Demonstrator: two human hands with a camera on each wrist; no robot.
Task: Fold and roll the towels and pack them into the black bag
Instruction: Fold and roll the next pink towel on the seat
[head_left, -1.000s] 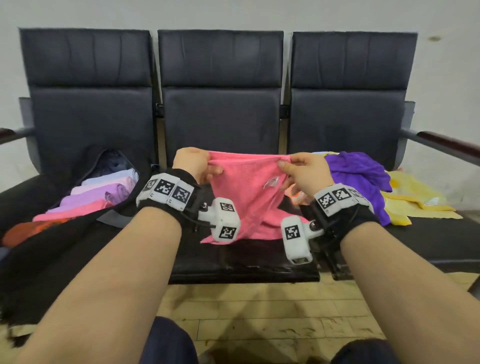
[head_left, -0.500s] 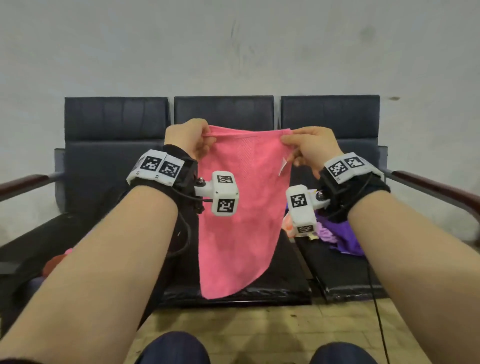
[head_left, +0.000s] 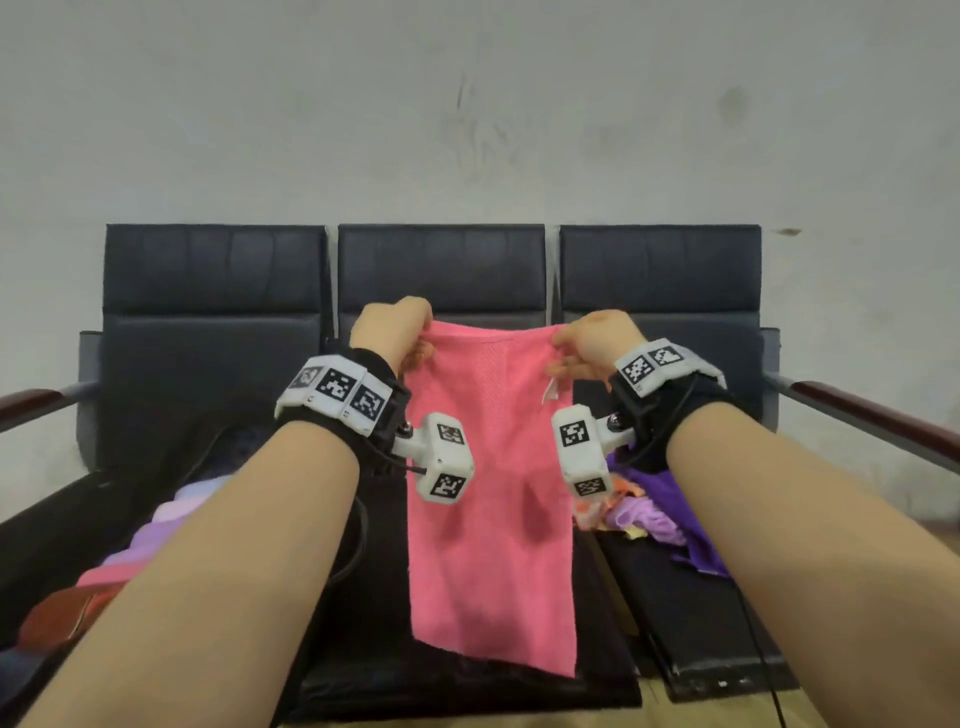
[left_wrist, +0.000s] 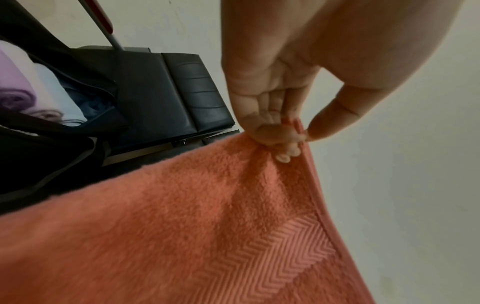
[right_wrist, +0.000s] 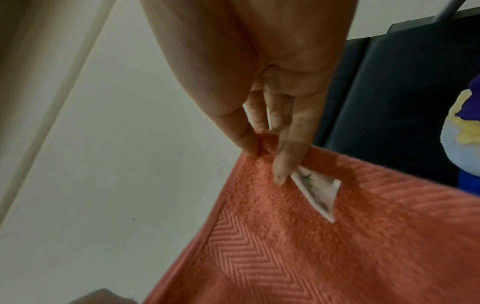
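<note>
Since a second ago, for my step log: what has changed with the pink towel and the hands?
The pink towel went from bunched low over the middle seat to lifted and hanging full length. The left hand and right hand rose with it. Unchanged: each hand pinches a top corner, and rolled towels sit in the black bag.

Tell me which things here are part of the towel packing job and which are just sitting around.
Part of the job:
pink towel, pinched at its top corners by the left hand and right hand
black bag with rolled towels inside
loose towels piled on the right seat

Just there:
row of black seats
wall
wrist trackers
</note>
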